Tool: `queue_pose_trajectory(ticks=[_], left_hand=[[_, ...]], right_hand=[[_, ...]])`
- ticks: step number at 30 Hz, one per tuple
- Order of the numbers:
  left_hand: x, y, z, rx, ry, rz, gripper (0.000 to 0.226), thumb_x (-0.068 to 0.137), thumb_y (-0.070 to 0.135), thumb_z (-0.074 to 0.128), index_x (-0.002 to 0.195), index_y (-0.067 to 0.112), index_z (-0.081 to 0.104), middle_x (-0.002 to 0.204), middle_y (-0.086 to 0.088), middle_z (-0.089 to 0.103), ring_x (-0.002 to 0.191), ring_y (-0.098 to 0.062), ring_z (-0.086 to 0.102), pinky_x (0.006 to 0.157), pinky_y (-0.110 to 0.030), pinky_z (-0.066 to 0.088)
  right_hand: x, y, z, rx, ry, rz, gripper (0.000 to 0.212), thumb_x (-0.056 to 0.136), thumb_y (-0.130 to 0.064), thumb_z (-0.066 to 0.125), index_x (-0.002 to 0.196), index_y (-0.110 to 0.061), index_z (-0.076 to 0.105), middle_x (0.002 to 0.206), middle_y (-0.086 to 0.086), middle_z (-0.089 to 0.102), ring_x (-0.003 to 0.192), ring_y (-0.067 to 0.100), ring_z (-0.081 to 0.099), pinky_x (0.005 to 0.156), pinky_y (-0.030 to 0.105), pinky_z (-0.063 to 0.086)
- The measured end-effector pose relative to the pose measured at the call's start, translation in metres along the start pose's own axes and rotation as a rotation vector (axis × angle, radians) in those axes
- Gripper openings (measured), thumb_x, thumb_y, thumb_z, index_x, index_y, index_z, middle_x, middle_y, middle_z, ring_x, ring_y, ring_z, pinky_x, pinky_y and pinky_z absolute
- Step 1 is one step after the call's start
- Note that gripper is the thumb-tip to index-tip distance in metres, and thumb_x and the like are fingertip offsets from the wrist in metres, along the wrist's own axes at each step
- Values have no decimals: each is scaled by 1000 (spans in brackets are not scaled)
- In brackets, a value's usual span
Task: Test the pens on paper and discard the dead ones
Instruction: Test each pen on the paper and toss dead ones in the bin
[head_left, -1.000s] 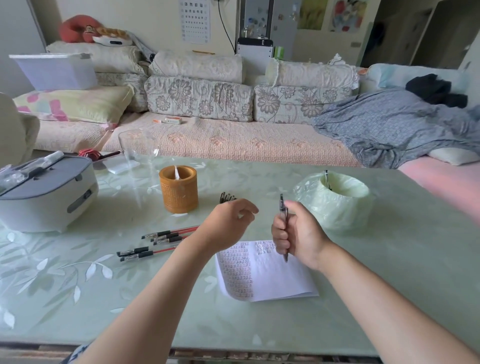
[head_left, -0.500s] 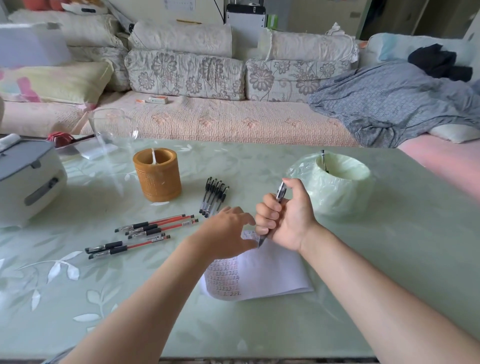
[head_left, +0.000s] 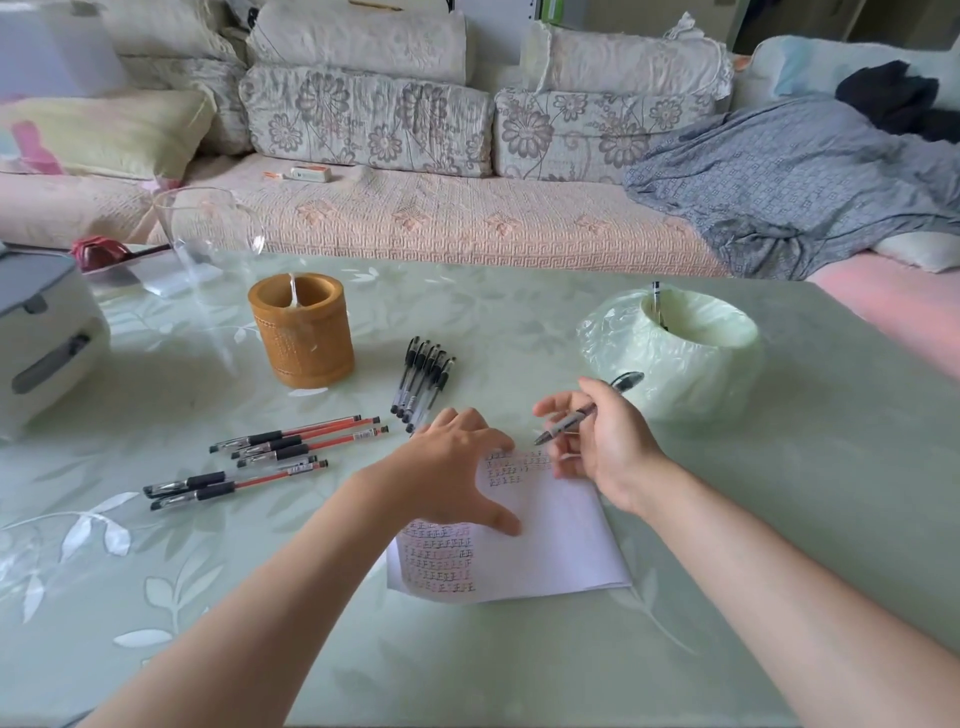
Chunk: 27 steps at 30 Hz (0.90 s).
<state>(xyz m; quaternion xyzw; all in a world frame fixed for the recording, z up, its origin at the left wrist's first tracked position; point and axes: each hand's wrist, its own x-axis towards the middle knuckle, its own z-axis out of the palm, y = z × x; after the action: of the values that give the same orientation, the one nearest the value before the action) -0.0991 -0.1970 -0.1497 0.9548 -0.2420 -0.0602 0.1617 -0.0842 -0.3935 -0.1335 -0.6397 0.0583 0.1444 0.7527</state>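
My right hand grips a black pen, tip pointing down-left just above the top edge of the white paper. The sheet carries rows of written marks. My left hand lies flat on the paper's left part, fingers spread. Several black pens lie in a bunch beyond the left hand. Several red-barrelled pens lie to the left on the table. A small bin lined with a pale green bag stands at the right with one pen standing in it.
A brown round pen holder stands behind the red pens. A clear glass jug and a grey-and-white appliance sit at the left. The green leaf-patterned table ends at a sofa behind.
My right hand turned the pen from upright in a fist to a slanted writing grip. My left hand opened and came down flat on the paper. The view tilted downward.
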Motion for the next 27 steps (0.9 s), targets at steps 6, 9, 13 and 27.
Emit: queue_pose_trajectory(ticks=[6, 9, 13, 27], left_hand=[[2, -4, -1, -17, 14, -3, 81, 66, 70, 71, 135, 36, 47, 125, 8, 45, 115, -12, 36, 97, -29, 38], [3, -6, -1, -36, 22, 1, 77, 67, 67, 72, 133, 35, 48, 121, 9, 46, 113, -11, 37, 97, -32, 40], [4, -6, 2, -64, 108, 38, 65, 65, 63, 76, 120, 36, 58, 108, 10, 48, 104, -10, 40, 91, -27, 41], [5, 1, 5, -79, 84, 54, 42, 75, 55, 72, 113, 40, 61, 98, 12, 53, 84, -6, 49, 71, -24, 43]], right_hand=[[-4, 13, -8, -217, -69, -61, 51, 104, -41, 36, 95, -1, 67, 64, 15, 63, 49, 27, 58, 44, 28, 46], [-5, 14, -10, -377, -67, -147, 11, 94, -14, 62, 90, -4, 65, 66, 15, 65, 51, 26, 58, 44, 26, 45], [-2, 20, -11, -564, -30, -219, 17, 83, 4, 64, 72, -9, 59, 50, 13, 56, 36, 16, 46, 40, 21, 35], [7, 35, -14, -580, -150, -369, 20, 69, -10, 64, 60, -12, 46, 46, -11, 41, 42, 4, 31, 44, 20, 23]])
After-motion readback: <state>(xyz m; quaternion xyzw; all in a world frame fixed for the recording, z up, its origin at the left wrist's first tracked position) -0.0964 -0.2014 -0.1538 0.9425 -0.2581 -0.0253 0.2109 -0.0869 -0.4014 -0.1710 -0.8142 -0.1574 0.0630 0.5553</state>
